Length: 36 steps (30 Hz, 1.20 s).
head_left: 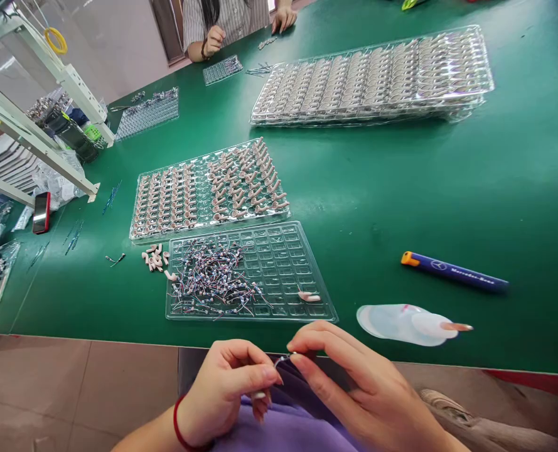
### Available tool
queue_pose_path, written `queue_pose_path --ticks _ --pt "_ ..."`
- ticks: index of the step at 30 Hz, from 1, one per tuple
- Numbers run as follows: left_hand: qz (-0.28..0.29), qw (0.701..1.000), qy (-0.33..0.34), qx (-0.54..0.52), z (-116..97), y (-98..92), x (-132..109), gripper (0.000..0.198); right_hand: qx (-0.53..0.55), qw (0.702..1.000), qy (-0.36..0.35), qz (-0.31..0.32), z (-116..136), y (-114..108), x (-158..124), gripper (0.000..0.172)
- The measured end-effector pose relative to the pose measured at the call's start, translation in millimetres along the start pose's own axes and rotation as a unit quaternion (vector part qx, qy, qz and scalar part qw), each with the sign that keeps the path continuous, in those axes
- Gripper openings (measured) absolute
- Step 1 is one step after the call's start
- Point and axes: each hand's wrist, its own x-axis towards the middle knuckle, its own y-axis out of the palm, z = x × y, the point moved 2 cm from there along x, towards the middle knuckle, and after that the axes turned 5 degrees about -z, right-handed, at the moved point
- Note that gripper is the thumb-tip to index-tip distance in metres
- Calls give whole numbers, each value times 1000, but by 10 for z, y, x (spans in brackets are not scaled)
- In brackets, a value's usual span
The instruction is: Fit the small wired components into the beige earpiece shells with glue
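At the table's front edge, my left hand point(234, 389) is closed, thumb against fingers, at one end of a small wired component point(283, 358). My right hand point(349, 383) pinches its other end between thumb and forefinger. The part is small and half covered by fingertips. Just beyond my hands lies a clear compartment tray point(279, 251) bearing a heap of similar wired components point(217, 276). A pair of pale pink curved shells point(309, 296) rests at that tray's right side. More loose pink shells point(154, 257) lie off its left corner.
Behind is a tray of pink shells point(166, 201); farther back, stacked filled trays point(373, 81). On the right are a blue pen-shaped tool point(455, 271) and a white squeeze bottle point(401, 324). A phone point(42, 213) lies left beside a metal frame point(88, 100). A co-worker point(238, 25) sits opposite.
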Motion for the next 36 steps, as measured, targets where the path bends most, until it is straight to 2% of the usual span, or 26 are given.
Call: queue_pose_path --ticks 6,14,16,20,36 --pt "-8 1000 27 13 -12 -11 -28 30 -15 1000 14 -21 5 -31 1 10" --pt "-21 999 43 -11 -26 -53 -17 38 -20 999 5 -38 -1 -122 -16 9" --pt "-24 999 39 -21 -16 -65 -13 41 -15 999 5 -40 9 -124 -12 10" --pt "-40 999 22 -29 -23 -59 -28 33 -5 999 11 -42 19 -115 -6 9" --pt "-9 997 -15 -77 -13 -1 -13 33 20 998 10 -53 -13 -38 -30 9"
